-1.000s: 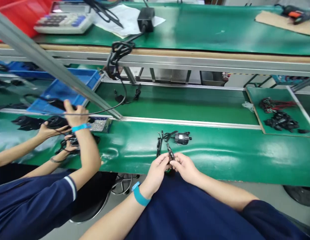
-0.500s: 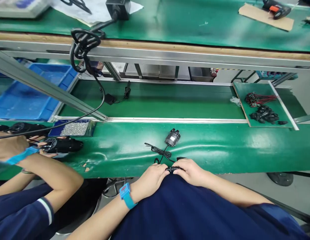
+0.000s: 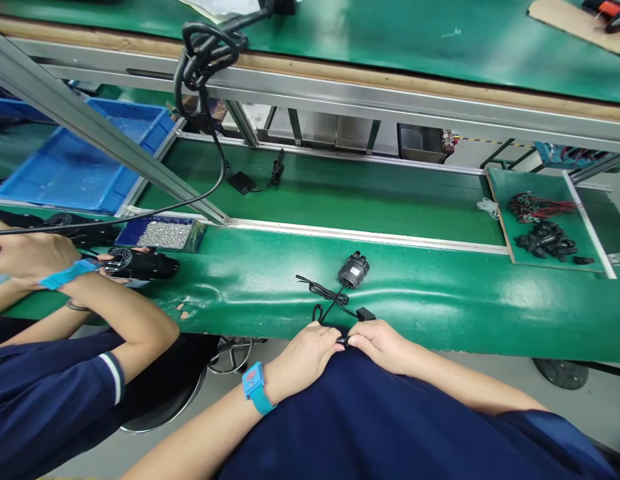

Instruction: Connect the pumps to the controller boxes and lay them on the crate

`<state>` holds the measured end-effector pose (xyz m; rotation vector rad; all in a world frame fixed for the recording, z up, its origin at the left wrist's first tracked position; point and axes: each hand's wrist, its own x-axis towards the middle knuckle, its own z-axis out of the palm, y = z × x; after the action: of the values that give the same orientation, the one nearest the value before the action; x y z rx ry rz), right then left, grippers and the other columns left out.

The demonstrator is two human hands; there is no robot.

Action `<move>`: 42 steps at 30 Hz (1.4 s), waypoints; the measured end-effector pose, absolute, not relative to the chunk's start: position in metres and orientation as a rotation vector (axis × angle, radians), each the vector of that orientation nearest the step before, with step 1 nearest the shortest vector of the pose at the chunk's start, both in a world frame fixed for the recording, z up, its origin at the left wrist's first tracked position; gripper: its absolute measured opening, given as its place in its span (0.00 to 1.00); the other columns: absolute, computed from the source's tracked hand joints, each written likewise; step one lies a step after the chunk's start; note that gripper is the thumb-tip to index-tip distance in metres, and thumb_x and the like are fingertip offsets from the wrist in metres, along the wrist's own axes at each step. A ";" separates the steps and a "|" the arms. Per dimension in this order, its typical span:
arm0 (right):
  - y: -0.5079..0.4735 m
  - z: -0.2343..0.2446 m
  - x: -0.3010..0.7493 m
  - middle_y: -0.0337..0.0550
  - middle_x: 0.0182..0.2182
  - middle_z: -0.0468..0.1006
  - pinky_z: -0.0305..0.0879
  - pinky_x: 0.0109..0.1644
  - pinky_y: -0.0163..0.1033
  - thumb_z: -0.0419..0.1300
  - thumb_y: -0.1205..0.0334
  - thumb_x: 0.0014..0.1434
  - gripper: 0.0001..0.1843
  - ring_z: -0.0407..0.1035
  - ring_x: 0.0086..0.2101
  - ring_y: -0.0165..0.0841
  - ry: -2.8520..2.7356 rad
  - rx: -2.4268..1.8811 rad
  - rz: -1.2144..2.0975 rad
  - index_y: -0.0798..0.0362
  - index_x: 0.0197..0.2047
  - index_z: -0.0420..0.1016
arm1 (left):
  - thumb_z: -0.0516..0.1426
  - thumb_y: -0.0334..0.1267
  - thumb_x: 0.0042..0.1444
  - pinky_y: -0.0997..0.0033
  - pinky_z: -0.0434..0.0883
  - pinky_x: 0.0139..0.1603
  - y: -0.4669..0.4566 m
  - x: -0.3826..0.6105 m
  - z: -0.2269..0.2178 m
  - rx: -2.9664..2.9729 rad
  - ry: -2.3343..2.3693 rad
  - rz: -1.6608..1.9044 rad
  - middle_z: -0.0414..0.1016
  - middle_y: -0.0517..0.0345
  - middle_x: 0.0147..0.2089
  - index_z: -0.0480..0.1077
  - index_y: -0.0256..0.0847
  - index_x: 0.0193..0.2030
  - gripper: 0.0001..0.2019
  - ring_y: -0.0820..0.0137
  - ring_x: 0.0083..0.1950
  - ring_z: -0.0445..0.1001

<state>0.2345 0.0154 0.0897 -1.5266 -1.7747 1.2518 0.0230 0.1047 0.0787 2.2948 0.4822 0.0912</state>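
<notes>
Left hand (image 3: 310, 350) and right hand (image 3: 385, 343) met at the near edge of the desk, each pinching one end of a small black plug (image 3: 343, 341), mostly hidden by the fingers, in front of a dark blue shirt (image 3: 370, 413). Green-topped, the desk (image 3: 440, 307) ran across the whole width, and above its far side stood a green shelf (image 3: 370, 40) with a knotted black cord (image 3: 210, 57) hanging over its edge. Off to the left lay a blue tray (image 3: 73, 173); nearer, a co-worker's hand (image 3: 37, 257) with a blue band at the wrist was beside a black motor (image 3: 145, 265). At the far right sat a green board (image 3: 503, 190) bearing red wires (image 3: 543, 207) and a heap of black parts (image 3: 547, 240). Near the co-worker, a box (image 3: 133, 232) held silvery bits (image 3: 165, 235). Just beyond the pinching hands, a black pump (image 3: 354, 270) rested on the desk, its looped cable (image 3: 330, 293) trailing toward the left hand. Smaller still, a black block (image 3: 365, 313) lay just beside the right hand, and a white label (image 3: 356, 271) showed on the pump.
</notes>
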 end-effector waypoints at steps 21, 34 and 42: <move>0.019 0.078 0.247 0.46 0.31 0.76 0.65 0.38 0.41 0.44 0.48 0.74 0.23 0.70 0.31 0.35 -2.110 -1.397 1.130 0.55 0.42 0.72 | 0.43 0.41 0.73 0.65 0.64 0.36 0.085 0.026 0.071 2.314 0.613 0.182 0.69 0.60 0.28 0.62 0.41 0.31 0.18 0.70 0.29 0.65; 0.007 0.082 0.203 0.52 0.34 0.80 0.68 0.41 0.44 0.49 0.52 0.73 0.20 0.73 0.34 0.39 -2.251 -1.411 0.917 0.58 0.47 0.75 | 0.41 0.45 0.73 0.66 0.62 0.35 0.090 -0.014 0.085 2.281 0.505 -0.046 0.71 0.59 0.30 0.64 0.42 0.33 0.20 0.68 0.31 0.70; 0.021 0.103 0.191 0.43 0.32 0.78 0.67 0.40 0.38 0.49 0.56 0.72 0.18 0.69 0.32 0.32 -2.068 -1.503 1.445 0.54 0.36 0.75 | 0.41 0.43 0.73 0.63 0.64 0.40 0.086 -0.029 0.076 2.502 0.504 0.152 0.72 0.55 0.31 0.65 0.41 0.33 0.20 0.65 0.33 0.72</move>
<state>0.1906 0.0215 0.1032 -1.5030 -2.0676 1.4448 -0.0291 0.0861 0.0765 2.5015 0.5037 0.1522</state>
